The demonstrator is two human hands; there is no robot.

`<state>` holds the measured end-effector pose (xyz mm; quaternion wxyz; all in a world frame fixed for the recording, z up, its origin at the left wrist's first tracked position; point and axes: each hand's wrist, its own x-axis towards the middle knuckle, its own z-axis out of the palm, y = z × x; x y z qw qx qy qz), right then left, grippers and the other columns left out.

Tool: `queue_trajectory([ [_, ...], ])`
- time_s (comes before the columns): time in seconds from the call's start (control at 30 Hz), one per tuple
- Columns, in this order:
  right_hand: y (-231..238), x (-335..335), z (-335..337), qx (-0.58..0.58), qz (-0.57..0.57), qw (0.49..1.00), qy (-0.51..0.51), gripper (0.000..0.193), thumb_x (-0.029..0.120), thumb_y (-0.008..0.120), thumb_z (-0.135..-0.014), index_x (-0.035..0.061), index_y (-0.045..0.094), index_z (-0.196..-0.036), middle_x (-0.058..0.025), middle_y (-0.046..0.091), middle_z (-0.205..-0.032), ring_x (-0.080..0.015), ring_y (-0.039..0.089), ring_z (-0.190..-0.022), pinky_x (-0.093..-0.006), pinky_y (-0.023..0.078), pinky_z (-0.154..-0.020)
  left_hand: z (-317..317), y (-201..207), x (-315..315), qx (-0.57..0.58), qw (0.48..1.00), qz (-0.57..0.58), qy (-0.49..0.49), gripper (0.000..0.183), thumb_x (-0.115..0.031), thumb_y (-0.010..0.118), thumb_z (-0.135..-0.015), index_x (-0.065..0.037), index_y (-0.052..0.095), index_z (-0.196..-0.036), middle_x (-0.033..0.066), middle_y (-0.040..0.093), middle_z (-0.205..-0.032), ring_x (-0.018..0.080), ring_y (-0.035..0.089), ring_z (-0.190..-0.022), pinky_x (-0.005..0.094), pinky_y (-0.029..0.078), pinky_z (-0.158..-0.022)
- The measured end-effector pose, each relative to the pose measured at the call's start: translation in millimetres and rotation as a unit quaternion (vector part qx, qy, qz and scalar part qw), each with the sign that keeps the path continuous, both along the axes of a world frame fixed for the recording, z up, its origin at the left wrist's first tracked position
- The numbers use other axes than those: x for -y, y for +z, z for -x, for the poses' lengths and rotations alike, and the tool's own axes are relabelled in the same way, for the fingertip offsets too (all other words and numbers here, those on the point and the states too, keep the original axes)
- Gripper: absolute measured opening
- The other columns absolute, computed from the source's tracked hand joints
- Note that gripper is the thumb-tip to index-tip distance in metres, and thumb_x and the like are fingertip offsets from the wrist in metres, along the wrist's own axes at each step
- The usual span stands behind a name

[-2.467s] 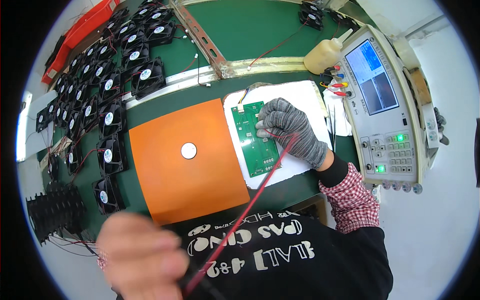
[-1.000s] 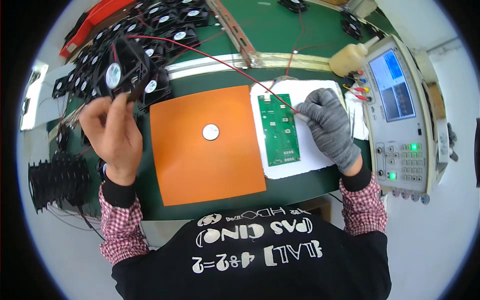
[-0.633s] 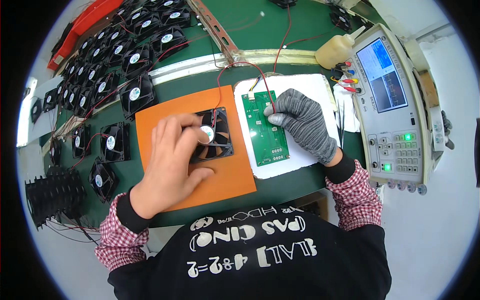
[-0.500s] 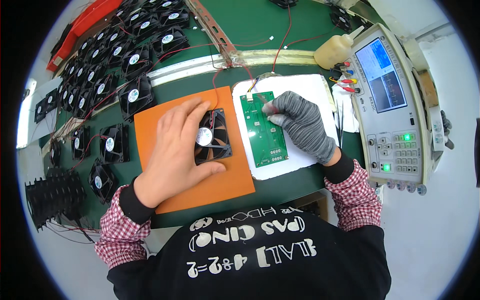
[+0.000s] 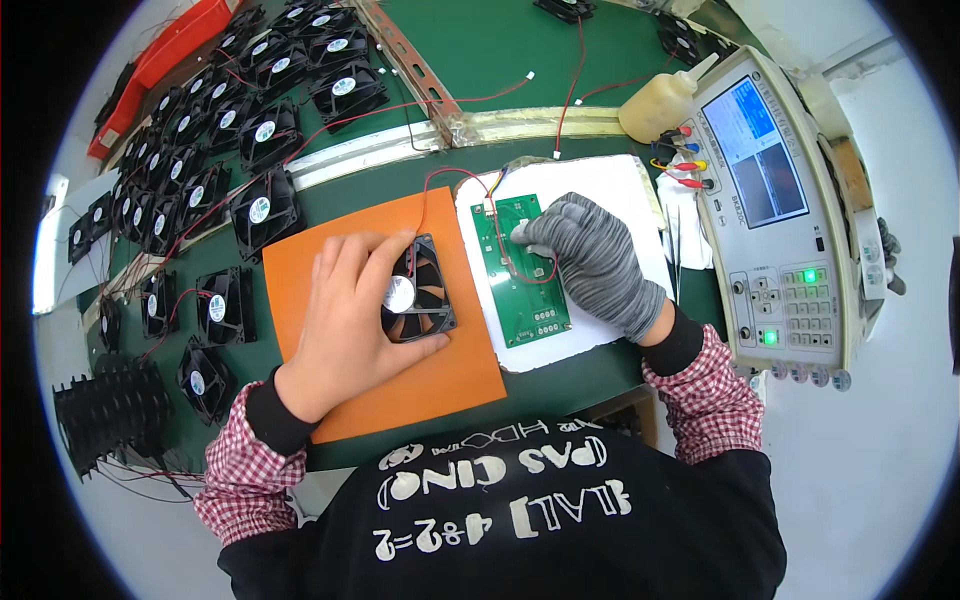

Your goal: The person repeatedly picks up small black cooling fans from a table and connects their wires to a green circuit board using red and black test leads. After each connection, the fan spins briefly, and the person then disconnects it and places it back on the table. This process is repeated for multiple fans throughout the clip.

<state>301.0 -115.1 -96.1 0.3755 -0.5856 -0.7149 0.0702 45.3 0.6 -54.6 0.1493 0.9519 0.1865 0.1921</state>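
My bare left hand (image 5: 345, 325) grips a black square fan (image 5: 418, 295), fingers along its far left side and thumb at its near edge. The fan lies on an orange mat (image 5: 455, 370). Its thin red wire (image 5: 432, 174) arcs over to a green circuit board (image 5: 520, 300), loops across it and disappears under my gloved right hand (image 5: 590, 255). The right fingers are pinched together above the board around the wire, its end hidden. A small white connector (image 5: 490, 206) sits at the board's far left corner. The board rests on a white pad (image 5: 610, 320).
Many black fans (image 5: 262, 210) with loose wires cover the left side, near a fan stack (image 5: 110, 400). On the right stand a bench instrument (image 5: 770, 220) with clip leads (image 5: 690, 165), a squeeze bottle (image 5: 655, 108) and tweezers (image 5: 677, 245). A metal rail (image 5: 405, 65) runs behind.
My right hand has shifted nearer over the board. The fan's red wire now loops across the board. A trace on the instrument's screen has faded. My left hand stays on the fan.
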Motion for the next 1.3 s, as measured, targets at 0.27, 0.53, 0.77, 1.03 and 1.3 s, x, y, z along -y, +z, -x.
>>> queue_trajectory([
  [0.27,19.0,-0.5,14.3,0.317,-0.003,0.948,0.030,0.023,0.013,0.061,-0.076,0.0078,0.066,-0.098,-0.0083,0.061,-0.087,-0.0271,0.061,-0.091,-0.0385,0.050,-0.081,4.2,0.5,-1.0,0.018,1.000,-0.019,-0.002,0.084,-0.026,0.087,-0.055,-0.001,0.052,-0.128,0.0147,0.055,-0.113,0.0334,0.050,-0.104,0.0433,0.039,-0.093],
  [0.53,14.3,-4.5,0.5,0.074,0.078,0.994,0.016,0.022,0.007,0.065,-0.076,0.0086,0.067,-0.098,-0.0094,0.060,-0.091,-0.0289,0.061,-0.090,-0.0380,0.050,-0.082,33.4,52.2,42.6,0.229,0.923,-0.307,-0.025,0.042,-0.032,0.064,-0.088,-0.006,0.058,-0.121,0.0091,0.064,-0.106,0.0252,0.058,-0.095,0.0376,0.046,-0.079],
  [0.77,-7.7,-0.3,-4.3,-0.097,0.050,0.994,-0.001,0.014,0.010,0.072,-0.077,0.0080,0.069,-0.091,-0.0090,0.059,-0.092,-0.0274,0.059,-0.090,-0.0376,0.049,-0.082,57.7,96.7,38.1,0.212,0.557,0.769,-0.231,0.081,-0.064,0.027,-0.097,0.012,0.051,-0.112,0.0323,0.062,-0.085,0.0425,0.063,-0.069,0.0520,0.055,-0.062],
  [1.03,-12.2,-5.9,-5.3,-0.080,0.031,0.996,0.021,0.014,0.009,0.073,-0.075,0.0086,0.070,-0.089,-0.0081,0.061,-0.091,-0.0271,0.061,-0.092,-0.0369,0.050,-0.082,49.5,83.0,65.4,0.228,0.965,0.086,0.095,0.034,-0.026,0.063,-0.081,0.003,0.057,-0.099,0.0167,0.059,-0.084,0.0310,0.059,-0.078,0.0358,0.048,-0.069],
  [1.3,2.2,8.4,0.9,-0.231,0.059,0.969,-0.070,0.008,0.003,0.067,-0.084,0.0051,0.068,-0.092,-0.0075,0.065,-0.088,-0.0176,0.064,-0.079,-0.0287,0.051,-0.072,-89.1,55.2,-68.9,0.289,0.937,-0.196,-0.012,0.051,-0.016,0.075,-0.078,-0.001,0.055,-0.124,0.0176,0.061,-0.118,0.0354,0.059,-0.106,0.0402,0.049,-0.090],
])
